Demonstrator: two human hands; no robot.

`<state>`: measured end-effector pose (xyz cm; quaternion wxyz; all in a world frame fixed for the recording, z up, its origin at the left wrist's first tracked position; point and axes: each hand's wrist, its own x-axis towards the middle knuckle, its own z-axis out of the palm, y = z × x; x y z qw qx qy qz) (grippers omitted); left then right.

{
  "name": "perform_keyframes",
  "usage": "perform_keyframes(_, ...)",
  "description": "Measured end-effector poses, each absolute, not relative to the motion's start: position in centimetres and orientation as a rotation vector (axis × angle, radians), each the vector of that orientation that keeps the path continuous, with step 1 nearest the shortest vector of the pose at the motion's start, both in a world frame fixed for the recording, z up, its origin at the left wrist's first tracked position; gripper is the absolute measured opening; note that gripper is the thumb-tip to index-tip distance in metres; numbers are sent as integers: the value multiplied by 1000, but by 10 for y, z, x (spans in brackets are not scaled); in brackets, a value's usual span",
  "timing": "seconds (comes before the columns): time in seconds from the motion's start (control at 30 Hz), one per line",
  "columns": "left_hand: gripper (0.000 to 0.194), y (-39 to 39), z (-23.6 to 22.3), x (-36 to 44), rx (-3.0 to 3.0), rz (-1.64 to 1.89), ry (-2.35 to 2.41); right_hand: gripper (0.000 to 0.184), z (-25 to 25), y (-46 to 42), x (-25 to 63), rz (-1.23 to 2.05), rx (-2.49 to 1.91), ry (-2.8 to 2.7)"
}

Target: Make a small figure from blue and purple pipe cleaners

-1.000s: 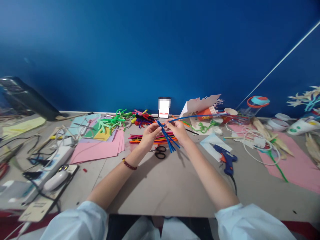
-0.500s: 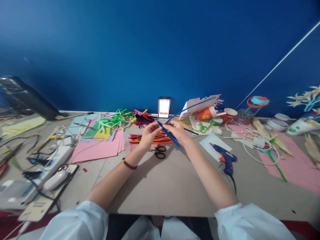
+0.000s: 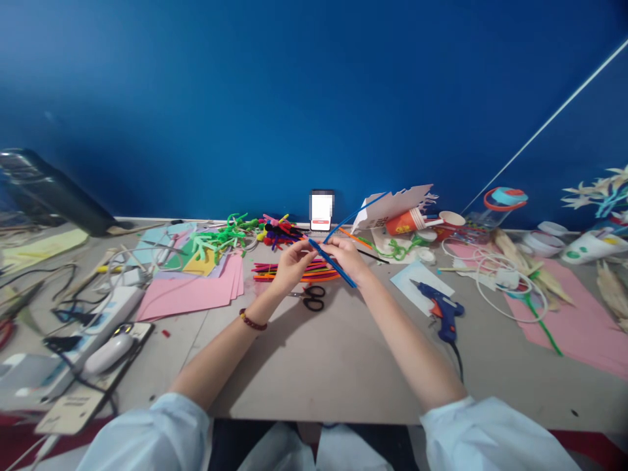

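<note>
Blue pipe cleaners (image 3: 338,268) are pinched between my two hands above the middle of the table. My left hand (image 3: 295,260) grips their upper left end with thumb and fingertips. Close beside it, my right hand (image 3: 347,257) is closed on the same blue strands, and their lower ends stick out below its palm. One long blue strand rises from the fingers toward the upper right. Behind the hands lies a bundle of pink, purple and orange pipe cleaners (image 3: 269,271). Black-handled scissors (image 3: 313,298) rest on the table just below my hands.
A phone (image 3: 321,212) leans against the blue wall. A blue glue gun (image 3: 441,304) lies at right, near red paper cups (image 3: 405,222). Pink paper (image 3: 189,291), green pipe cleaners (image 3: 220,239) and a power strip (image 3: 105,324) are at left. A dark bottle (image 3: 59,190) stands tilted there.
The long blue strand has swung from nearly level to a steeper upward slant. The lower ends, spread apart earlier, now lie together toward the right. Both hands stay in about the same place.
</note>
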<state>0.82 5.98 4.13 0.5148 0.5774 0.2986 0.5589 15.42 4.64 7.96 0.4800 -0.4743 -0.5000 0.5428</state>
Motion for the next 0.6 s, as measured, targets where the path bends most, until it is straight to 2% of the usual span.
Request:
perform_keyframes(0.2, 13, 58, 40, 8, 1613, 1451, 816, 17, 82, 45, 155, 1332, -1161, -1273)
perform_keyframes(0.6, 11, 51, 44, 9, 1698, 1519, 846, 22, 73, 51, 154, 1637, -919, -1036)
